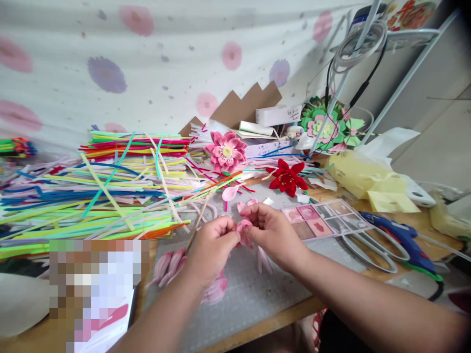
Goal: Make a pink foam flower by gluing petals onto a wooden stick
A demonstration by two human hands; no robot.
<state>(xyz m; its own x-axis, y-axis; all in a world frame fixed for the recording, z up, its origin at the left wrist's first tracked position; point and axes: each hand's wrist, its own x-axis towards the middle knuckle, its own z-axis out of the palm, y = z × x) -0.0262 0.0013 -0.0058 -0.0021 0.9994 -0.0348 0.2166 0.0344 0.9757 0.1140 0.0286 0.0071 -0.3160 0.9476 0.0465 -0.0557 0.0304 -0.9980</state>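
Over the grey cutting mat (235, 323), my left hand (215, 247) and my right hand (274, 233) meet with thumbs and fingers pinched on a pink fuzzy petal piece (244, 232). Its lower part and the exact grip are partly hidden by the fingers. Pale stem strips (263, 260) hang below my right hand. Several pink petals (171, 264) lie left of my left wrist, and more petals (216, 290) lie under my hands. Beyond the fingers rests a single pale pink petal (230, 192). A finished pink flower (225, 151) and a red flower (287, 178) sit farther back.
Piles of coloured pipe cleaners (121, 189) fill the left and back. At right are a powder palette (324, 220), scissors (386, 262) and a blue glue gun (408, 240). A yellow plastic bag (353, 171) lies behind them. A partly pixelated screen (110, 318) stands front left.
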